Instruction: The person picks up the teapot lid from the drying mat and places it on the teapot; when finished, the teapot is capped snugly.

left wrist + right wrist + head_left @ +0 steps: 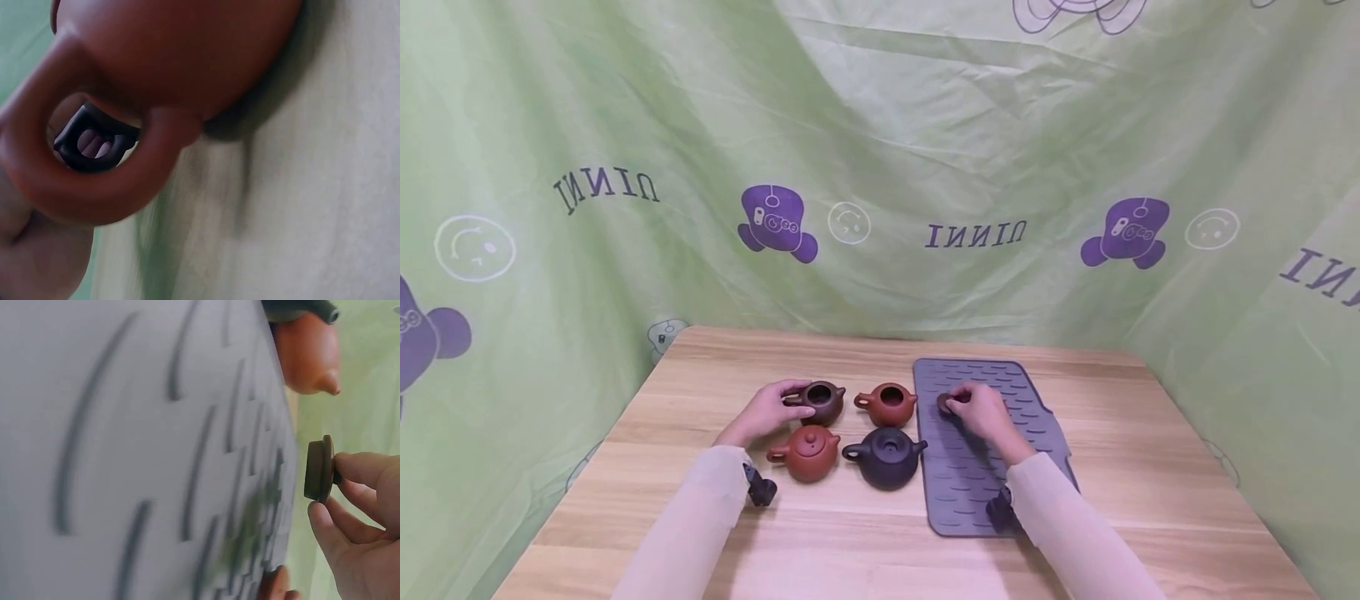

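Observation:
My left hand (769,412) holds the dark brown teapot (831,408) at its handle side, thumb in front and fingers behind; this teapot has no lid on. In the left wrist view, the handle of a red lidded teapot (181,50) covers much of that hand. Over the grey mat, my right hand (983,408) pinches a small brown teapot lid (320,469) by its knob, the lid tilted on edge in the right wrist view. An orange-red teapot (892,410) stands open-topped between the hands.
A dark purple-black teapot (889,460) with its lid on stands at the front, beside the grey ridged mat (958,508). A reddish piece (274,584) shows at the mat's far side, partly hidden by the right hand in the head view. Green cloth (880,292) hangs behind the wooden table (820,542).

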Tool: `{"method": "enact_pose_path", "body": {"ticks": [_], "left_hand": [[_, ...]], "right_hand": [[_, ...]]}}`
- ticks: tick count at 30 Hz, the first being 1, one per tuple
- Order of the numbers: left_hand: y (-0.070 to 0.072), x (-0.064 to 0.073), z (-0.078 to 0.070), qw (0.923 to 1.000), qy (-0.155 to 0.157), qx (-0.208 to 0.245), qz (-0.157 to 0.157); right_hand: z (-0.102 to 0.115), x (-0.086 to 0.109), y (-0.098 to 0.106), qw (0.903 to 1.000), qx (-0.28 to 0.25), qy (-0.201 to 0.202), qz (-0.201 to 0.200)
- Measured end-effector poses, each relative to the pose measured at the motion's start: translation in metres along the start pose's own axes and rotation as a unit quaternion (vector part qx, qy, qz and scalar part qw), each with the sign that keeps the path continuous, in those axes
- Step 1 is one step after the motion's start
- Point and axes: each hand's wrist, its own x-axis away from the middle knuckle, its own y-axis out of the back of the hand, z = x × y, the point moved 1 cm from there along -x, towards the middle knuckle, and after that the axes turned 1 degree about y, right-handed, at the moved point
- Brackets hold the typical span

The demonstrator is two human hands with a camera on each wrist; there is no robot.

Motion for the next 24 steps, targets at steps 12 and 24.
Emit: {"method": "enact_pose_path", "body": {"ticks": [12,24], "left_hand": [[0.000,-0.001,0.001,1.0000,-0.006,-0.001,-0.006],[-0.002,-0.001,0.004,0.9999,-0.007,0.008,-0.006]], "right_hand": [[0.040,-0.009,0.009,0.9992,-0.027,0.030,0.000],[0.089,-0.023,-0.008,0.9959,-0.063,0.062,0.020]]}}
